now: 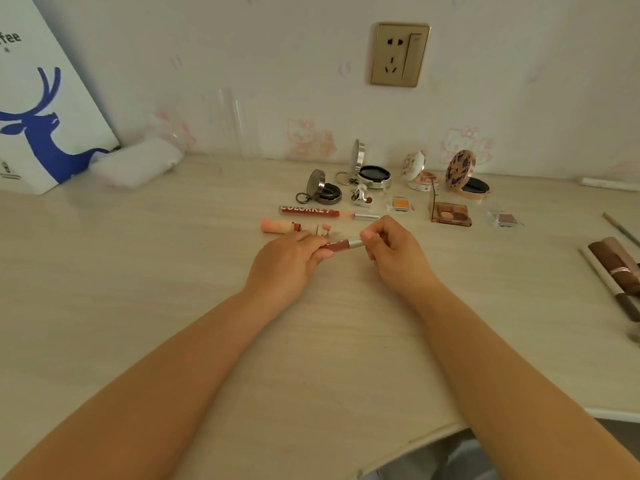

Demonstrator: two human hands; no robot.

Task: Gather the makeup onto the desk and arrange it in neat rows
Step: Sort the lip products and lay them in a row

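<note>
Head view first — what sits at the far left?

— White paper bag (41, 109) with a blue deer printed on it, leaning against the wall. Just beside it, a crumpled white cloth (138, 166) on the counter (138, 289).

— And moving toward the middle?

— Two lip products lie lengthwise, one behind the other: a red tube with white lettering (308, 211) and, nearer, a pink lipstick (277, 226). Behind them is a small round silver compact (323, 188), lid up, then a larger silver compact (370, 169), also open, with a tiny silver item (362, 196) in front of it.

— The hands?

— Both meet over the counter's middle. The left hand (287, 261) has its fingers curled round the dark-red body of a lip gloss (341, 244). The right hand (391, 251) pinches the silver cap end of the same lip gloss. It is held level, just in front of the pink lipstick; whether it touches the counter I cannot tell.

— Further right?

— A small orange pan (401, 204), a white compact (419, 171) standing open, a clear eyeshadow palette (450, 214) with brown shades, a patterned round compact (465, 176) open on a black base, and a small mauve pan (506, 219).

— The right edge?

— Brushes (613, 268) lying together near the counter's edge, well apart from the rows. A gold wall socket (398, 54) is above.
</note>
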